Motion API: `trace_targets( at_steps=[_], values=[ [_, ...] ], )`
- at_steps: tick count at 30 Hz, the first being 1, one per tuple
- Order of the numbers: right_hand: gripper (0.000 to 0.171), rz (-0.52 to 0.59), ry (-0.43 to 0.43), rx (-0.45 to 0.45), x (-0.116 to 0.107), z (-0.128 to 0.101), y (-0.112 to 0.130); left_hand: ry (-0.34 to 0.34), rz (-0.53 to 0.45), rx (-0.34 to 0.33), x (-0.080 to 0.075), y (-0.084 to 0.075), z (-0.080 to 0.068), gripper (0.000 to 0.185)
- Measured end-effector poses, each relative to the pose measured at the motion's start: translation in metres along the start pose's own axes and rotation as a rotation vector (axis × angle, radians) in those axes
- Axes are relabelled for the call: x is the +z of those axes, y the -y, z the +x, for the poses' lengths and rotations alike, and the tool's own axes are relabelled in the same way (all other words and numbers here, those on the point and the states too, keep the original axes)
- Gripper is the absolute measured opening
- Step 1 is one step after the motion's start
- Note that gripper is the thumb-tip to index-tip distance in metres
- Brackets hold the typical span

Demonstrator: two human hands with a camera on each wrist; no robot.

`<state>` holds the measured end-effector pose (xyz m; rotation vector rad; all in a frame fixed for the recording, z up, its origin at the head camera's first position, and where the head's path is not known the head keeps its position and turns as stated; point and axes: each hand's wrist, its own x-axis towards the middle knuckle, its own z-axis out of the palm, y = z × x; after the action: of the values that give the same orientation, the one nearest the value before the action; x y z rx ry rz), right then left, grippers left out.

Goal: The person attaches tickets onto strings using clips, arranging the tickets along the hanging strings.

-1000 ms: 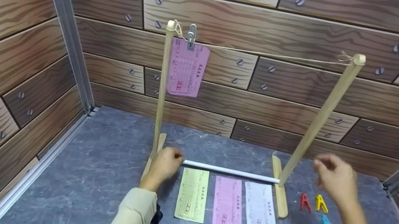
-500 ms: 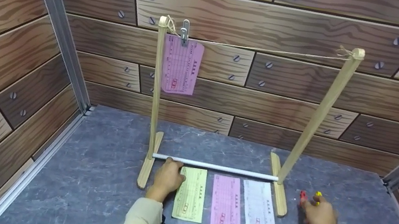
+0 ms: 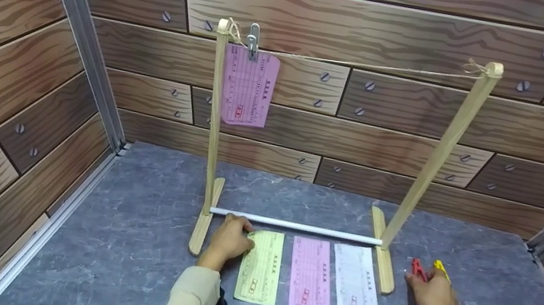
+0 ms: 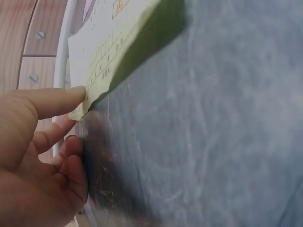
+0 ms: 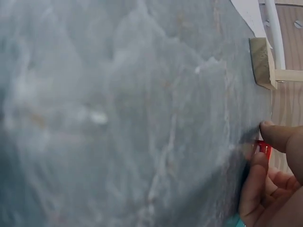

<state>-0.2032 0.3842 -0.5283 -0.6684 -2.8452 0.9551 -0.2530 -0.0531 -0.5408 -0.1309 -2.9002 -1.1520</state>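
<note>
My left hand (image 3: 230, 237) pinches the top left corner of a yellow-green printed slip (image 3: 260, 270) between thumb and finger. In the left wrist view, that slip's edge (image 4: 137, 47) curls up off the grey surface. Over on the right, my right hand (image 3: 435, 299) holds a red clothespin (image 3: 417, 268) by its legs; the right wrist view shows the red plastic (image 5: 266, 148) between thumb and fingers. A yellow clothespin (image 3: 441, 266) lies just beyond the knuckles. A bit of the blue clothespin (image 5: 234, 220) peeks out below the fingers, mostly hidden by the hand.
Pink (image 3: 311, 276) and white (image 3: 356, 283) slips lie beside the yellow-green one. Behind them stands a wooden frame with a white crossbar (image 3: 298, 226) and a string (image 3: 362, 65) across its posts. A metal clip (image 3: 253, 40) holds a pink slip (image 3: 248, 89) at the string's left end.
My right hand has come down from the air onto the clothespins and taken the red one. The left hand has moved from the crossbar's left end to the yellow-green slip's corner and pinched it.
</note>
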Motion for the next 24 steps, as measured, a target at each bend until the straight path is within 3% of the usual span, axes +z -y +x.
trace_targets(
  at_steps=[5, 9, 17, 24],
  values=[
    [0.04, -0.018, -0.021, -0.02, 0.0, -0.002, -0.001, -0.082, -0.007, 0.018, 0.001, 0.001, -0.001, 0.007],
    [0.04, -0.016, -0.027, -0.029, 0.001, -0.003, -0.003, -0.124, -0.043, 0.023, 0.002, 0.003, -0.001, 0.007],
    [0.041, 0.023, -0.049, -0.06, -0.001, -0.005, -0.008, -0.068, -0.241, -0.031, -0.003, 0.007, 0.002, 0.006],
    [0.044, 0.194, -0.012, -0.03, -0.001, -0.009, -0.013, -0.02, -0.4, -0.02, -0.004, 0.006, 0.001, 0.007]
  ],
)
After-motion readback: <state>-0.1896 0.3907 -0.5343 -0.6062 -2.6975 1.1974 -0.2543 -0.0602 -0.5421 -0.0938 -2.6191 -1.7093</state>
